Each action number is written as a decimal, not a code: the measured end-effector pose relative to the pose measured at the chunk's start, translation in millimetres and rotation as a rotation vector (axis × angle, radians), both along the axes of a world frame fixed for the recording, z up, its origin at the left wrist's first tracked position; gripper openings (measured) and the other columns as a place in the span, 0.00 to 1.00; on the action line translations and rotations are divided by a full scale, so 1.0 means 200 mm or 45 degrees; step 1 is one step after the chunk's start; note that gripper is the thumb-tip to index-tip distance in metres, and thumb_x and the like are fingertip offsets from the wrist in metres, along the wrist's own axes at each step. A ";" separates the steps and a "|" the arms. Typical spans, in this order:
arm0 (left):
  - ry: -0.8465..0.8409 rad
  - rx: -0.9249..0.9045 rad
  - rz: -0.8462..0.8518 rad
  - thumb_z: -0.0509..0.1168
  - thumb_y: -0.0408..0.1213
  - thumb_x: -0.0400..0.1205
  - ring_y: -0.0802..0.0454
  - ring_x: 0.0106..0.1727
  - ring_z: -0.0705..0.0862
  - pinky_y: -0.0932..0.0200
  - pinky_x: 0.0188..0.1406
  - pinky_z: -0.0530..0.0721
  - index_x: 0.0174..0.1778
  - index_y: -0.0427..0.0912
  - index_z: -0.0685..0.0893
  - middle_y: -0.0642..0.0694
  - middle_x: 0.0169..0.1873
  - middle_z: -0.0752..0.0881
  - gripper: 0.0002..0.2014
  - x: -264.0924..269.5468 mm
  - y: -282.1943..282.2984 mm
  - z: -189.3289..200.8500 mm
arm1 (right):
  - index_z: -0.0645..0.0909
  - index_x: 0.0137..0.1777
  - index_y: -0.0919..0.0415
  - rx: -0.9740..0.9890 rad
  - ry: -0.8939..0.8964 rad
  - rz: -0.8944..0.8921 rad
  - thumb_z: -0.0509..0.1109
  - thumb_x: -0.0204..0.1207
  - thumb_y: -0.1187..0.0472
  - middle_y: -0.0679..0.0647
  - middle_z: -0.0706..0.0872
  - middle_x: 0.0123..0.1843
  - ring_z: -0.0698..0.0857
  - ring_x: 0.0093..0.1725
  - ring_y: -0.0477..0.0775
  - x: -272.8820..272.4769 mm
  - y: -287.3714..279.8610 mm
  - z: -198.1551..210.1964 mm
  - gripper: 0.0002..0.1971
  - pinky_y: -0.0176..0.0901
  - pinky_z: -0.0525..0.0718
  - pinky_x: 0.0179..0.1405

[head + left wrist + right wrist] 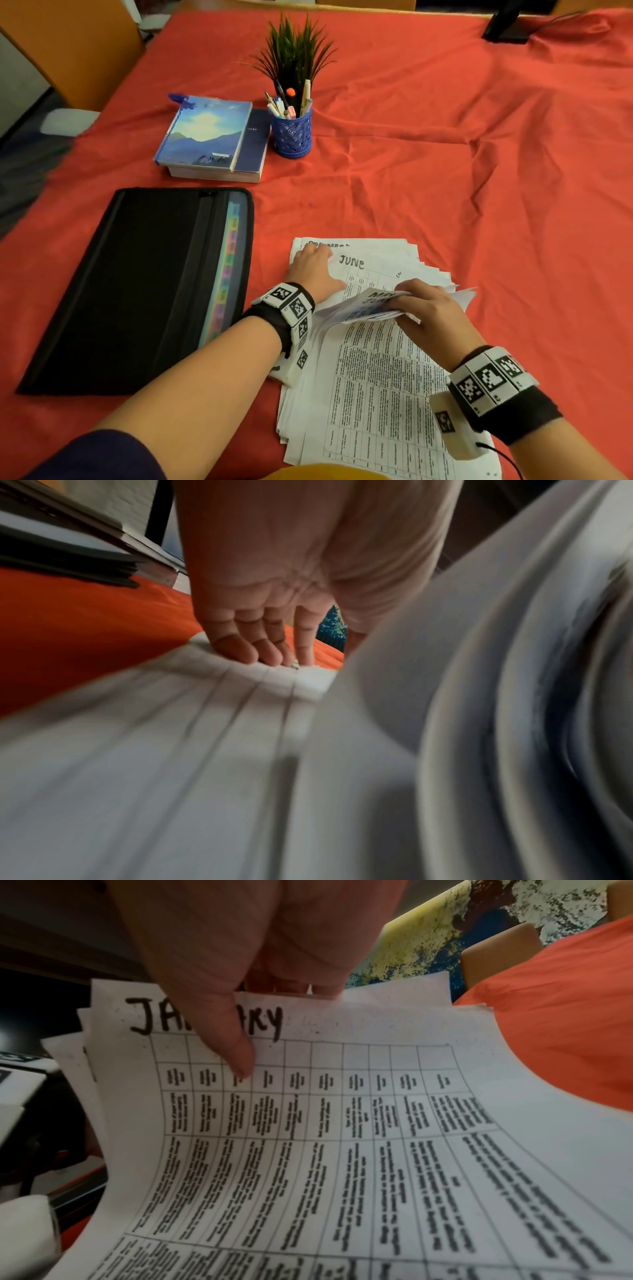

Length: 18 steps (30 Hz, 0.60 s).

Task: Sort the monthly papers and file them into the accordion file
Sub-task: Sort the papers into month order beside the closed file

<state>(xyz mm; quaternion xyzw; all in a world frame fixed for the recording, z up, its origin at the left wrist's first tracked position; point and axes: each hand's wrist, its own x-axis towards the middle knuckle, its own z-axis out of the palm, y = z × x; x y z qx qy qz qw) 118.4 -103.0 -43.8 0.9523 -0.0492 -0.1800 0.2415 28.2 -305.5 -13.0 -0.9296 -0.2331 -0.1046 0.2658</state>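
Observation:
A loose stack of monthly papers (370, 383) lies on the red cloth in front of me. My left hand (313, 270) presses flat, fingers straight (267, 653), on the far left corner of a sheet headed JUNE (363, 270). My right hand (424, 308) grips the far ends of several upper sheets and bends them up and back toward me. In the right wrist view its thumb (236, 1047) lies on a sheet headed JANUARY (342, 1123), with the fingers behind. The black accordion file (137, 284) lies flat to the left, coloured tabs (229, 270) showing along its right edge.
Two stacked books (212, 137) and a blue pen cup (293, 133) stand beyond the file, with a small green plant (294, 51) behind them. The red cloth (479, 171) is wrinkled at the right. A chair (68, 44) stands at the far left corner.

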 end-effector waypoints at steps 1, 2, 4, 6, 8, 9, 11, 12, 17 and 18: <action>0.005 -0.024 -0.013 0.73 0.43 0.71 0.44 0.62 0.73 0.51 0.63 0.75 0.58 0.45 0.77 0.45 0.59 0.75 0.21 0.01 0.00 0.00 | 0.85 0.44 0.54 -0.003 0.008 0.001 0.69 0.59 0.70 0.54 0.85 0.45 0.82 0.42 0.49 0.00 0.00 0.00 0.15 0.47 0.82 0.42; 0.007 -0.063 -0.022 0.72 0.40 0.72 0.45 0.58 0.75 0.52 0.60 0.76 0.50 0.46 0.79 0.46 0.54 0.76 0.13 0.01 0.00 0.01 | 0.86 0.44 0.55 -0.005 0.021 -0.001 0.69 0.59 0.70 0.54 0.85 0.46 0.83 0.42 0.52 0.00 0.00 0.00 0.14 0.48 0.84 0.42; 0.017 -0.217 -0.011 0.70 0.35 0.73 0.45 0.50 0.79 0.54 0.50 0.78 0.37 0.46 0.77 0.48 0.44 0.78 0.07 0.00 0.02 0.01 | 0.87 0.44 0.56 0.003 0.049 -0.017 0.68 0.60 0.70 0.56 0.84 0.50 0.86 0.41 0.57 0.00 0.00 0.01 0.14 0.53 0.86 0.42; 0.100 -0.525 0.072 0.70 0.31 0.75 0.44 0.47 0.84 0.52 0.49 0.82 0.41 0.41 0.81 0.45 0.43 0.85 0.03 -0.01 0.05 0.01 | 0.87 0.43 0.56 0.013 0.066 -0.017 0.69 0.60 0.71 0.60 0.82 0.56 0.88 0.43 0.58 0.00 0.00 0.02 0.14 0.54 0.86 0.44; 0.176 -0.809 0.127 0.68 0.27 0.78 0.48 0.41 0.85 0.54 0.45 0.84 0.45 0.36 0.83 0.44 0.39 0.87 0.03 -0.03 0.10 0.04 | 0.88 0.43 0.57 0.017 0.069 -0.003 0.69 0.61 0.71 0.62 0.80 0.62 0.87 0.46 0.51 0.00 0.00 0.03 0.13 0.52 0.86 0.46; 0.187 -0.899 0.134 0.68 0.25 0.78 0.52 0.37 0.83 0.58 0.40 0.82 0.42 0.37 0.83 0.45 0.34 0.86 0.03 -0.05 0.12 0.05 | 0.88 0.43 0.57 0.019 0.066 0.003 0.69 0.61 0.71 0.63 0.79 0.65 0.85 0.48 0.47 0.00 0.01 0.04 0.13 0.50 0.85 0.47; 0.182 -0.938 0.108 0.71 0.24 0.75 0.55 0.33 0.80 0.61 0.37 0.79 0.34 0.42 0.83 0.46 0.29 0.84 0.10 -0.09 0.15 0.07 | 0.88 0.44 0.57 0.021 0.065 0.016 0.71 0.62 0.73 0.64 0.77 0.68 0.83 0.50 0.46 0.01 0.01 0.03 0.14 0.46 0.81 0.51; 0.204 -0.939 0.080 0.72 0.23 0.74 0.57 0.32 0.81 0.63 0.37 0.80 0.32 0.43 0.83 0.49 0.27 0.85 0.11 -0.11 0.16 0.08 | 0.88 0.44 0.57 0.005 0.050 0.028 0.71 0.63 0.72 0.62 0.78 0.67 0.83 0.50 0.49 0.01 0.01 0.03 0.13 0.45 0.81 0.51; 0.340 -0.968 -0.018 0.69 0.34 0.79 0.58 0.34 0.82 0.65 0.40 0.80 0.38 0.40 0.89 0.48 0.33 0.87 0.06 -0.13 0.19 0.12 | 0.88 0.44 0.56 -0.110 -0.069 0.082 0.73 0.62 0.67 0.47 0.88 0.46 0.73 0.46 0.51 0.05 0.05 0.02 0.10 0.38 0.71 0.50; 0.285 -0.969 0.048 0.68 0.37 0.80 0.59 0.38 0.83 0.65 0.43 0.80 0.41 0.41 0.89 0.49 0.37 0.88 0.06 -0.12 0.19 0.12 | 0.88 0.44 0.56 -0.114 -0.073 0.082 0.75 0.62 0.68 0.46 0.88 0.45 0.73 0.46 0.51 0.05 0.05 0.02 0.11 0.37 0.71 0.50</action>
